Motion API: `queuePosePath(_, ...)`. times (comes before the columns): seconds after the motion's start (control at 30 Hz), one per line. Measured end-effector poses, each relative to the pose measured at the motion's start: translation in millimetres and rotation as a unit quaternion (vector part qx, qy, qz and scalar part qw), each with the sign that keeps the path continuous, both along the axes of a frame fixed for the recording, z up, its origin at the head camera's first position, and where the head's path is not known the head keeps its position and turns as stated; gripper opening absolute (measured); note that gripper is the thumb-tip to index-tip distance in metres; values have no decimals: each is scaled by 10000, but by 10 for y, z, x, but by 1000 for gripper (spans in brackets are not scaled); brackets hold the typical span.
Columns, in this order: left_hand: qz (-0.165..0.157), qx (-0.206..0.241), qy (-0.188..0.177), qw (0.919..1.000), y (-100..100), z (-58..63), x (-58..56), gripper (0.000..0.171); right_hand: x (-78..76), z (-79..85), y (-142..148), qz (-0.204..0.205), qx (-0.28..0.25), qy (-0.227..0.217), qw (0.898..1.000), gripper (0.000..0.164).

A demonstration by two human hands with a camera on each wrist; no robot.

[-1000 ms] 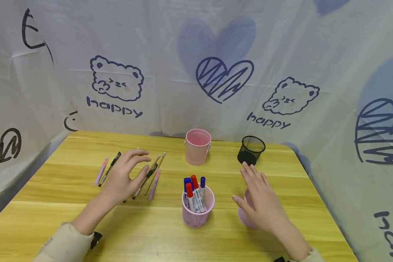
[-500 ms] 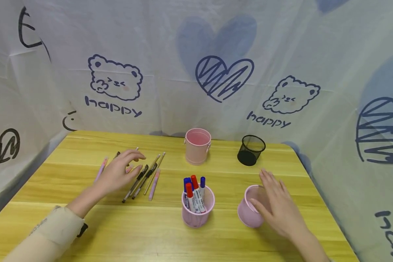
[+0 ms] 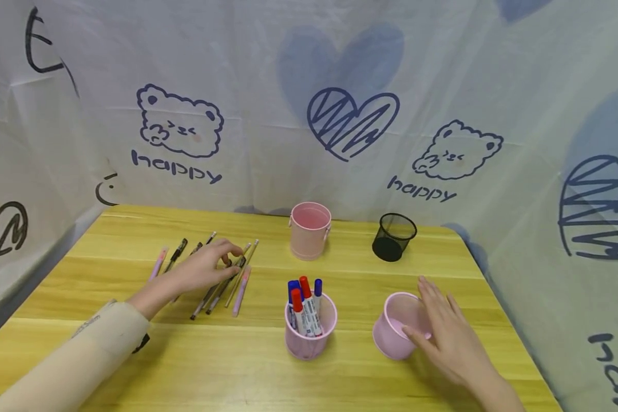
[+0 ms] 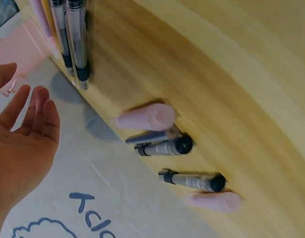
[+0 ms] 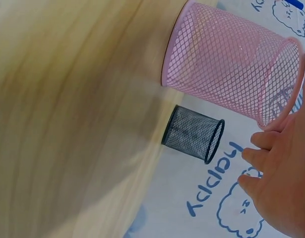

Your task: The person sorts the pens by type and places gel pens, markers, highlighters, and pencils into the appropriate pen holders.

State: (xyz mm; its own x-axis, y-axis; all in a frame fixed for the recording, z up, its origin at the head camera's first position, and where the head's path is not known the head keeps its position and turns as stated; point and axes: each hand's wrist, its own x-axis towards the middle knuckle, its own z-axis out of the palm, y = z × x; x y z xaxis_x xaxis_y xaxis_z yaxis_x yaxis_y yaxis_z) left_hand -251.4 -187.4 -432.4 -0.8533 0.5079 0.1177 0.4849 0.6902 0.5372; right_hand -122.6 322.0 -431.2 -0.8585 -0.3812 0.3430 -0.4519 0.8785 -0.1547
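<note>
My left hand (image 3: pixel 206 269) reaches over the loose pens, thumb and forefinger bent close above the black pens (image 3: pixel 217 296) in the head view. In the left wrist view, a gap shows between thumb and fingers, with nothing held. Beside those pens lie a pencil (image 3: pixel 234 290) and a pink-purple pen (image 3: pixel 241 294). More pens, such as a capped black one (image 3: pixel 177 252), lie left of the wrist. At the right, a pink mesh pen cup (image 3: pixel 389 339) stands upright. My right hand (image 3: pixel 453 337), fingers extended, is right at its rim; the right wrist view shows the fingertips (image 5: pixel 251 157) beside the cup.
A second pink mesh cup (image 3: pixel 309 348) holding several red- and blue-capped markers (image 3: pixel 309 313) stands at middle front. Behind it is a pink bucket (image 3: pixel 309 243), with a black mesh cup (image 3: pixel 389 250) to its right. A printed cloth (image 3: pixel 268 154) hangs behind the table.
My left hand drew back left, then came right and lower over the black pens. My right hand shifted right and nearer, uncovering more of the pink mesh cup.
</note>
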Motion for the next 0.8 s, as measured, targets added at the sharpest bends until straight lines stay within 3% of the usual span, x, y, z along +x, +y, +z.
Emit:
queuePosePath(0.27,-259,-225,-388,9987,97,-58,-87,52,33,-29,29,-30,37,-183,9998,90)
queuePosePath(0.47,-340,-307,-816,9956,121,-99,-115,72,41,-32,30,-15,82,-249,9997,93)
queuePosePath(0.8,-354,-541,-812,9946,142,-149,-141,78,38,-31,27,36,22,-291,9996,94)
